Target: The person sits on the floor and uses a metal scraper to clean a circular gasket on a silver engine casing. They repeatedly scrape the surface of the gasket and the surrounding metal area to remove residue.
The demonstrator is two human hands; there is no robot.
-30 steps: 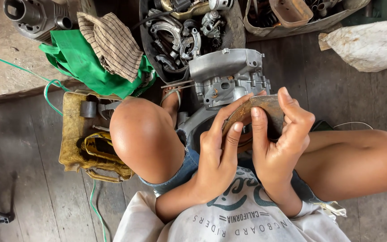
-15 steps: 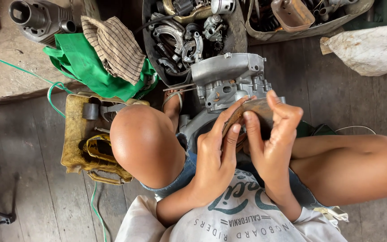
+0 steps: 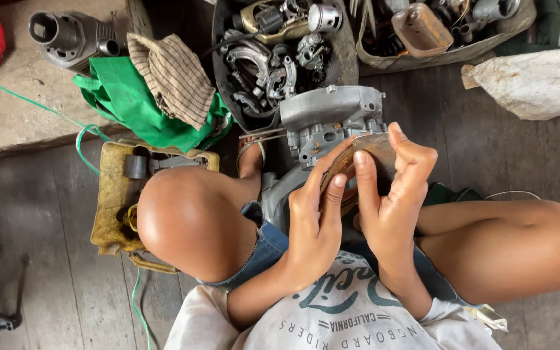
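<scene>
Both hands grip a rusty curved metal piece (image 3: 364, 159) over the lap: left hand (image 3: 315, 217) pinches its left edge, right hand (image 3: 393, 194) wraps its right side, just before the grey engine casing (image 3: 328, 116).

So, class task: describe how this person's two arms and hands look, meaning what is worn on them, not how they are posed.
Both forearms are bare, with no sleeve reaching them. The left hand and the right hand wear no gloves, and no rings, watch or bracelet can be seen. The fingernails are short and plain.
</scene>
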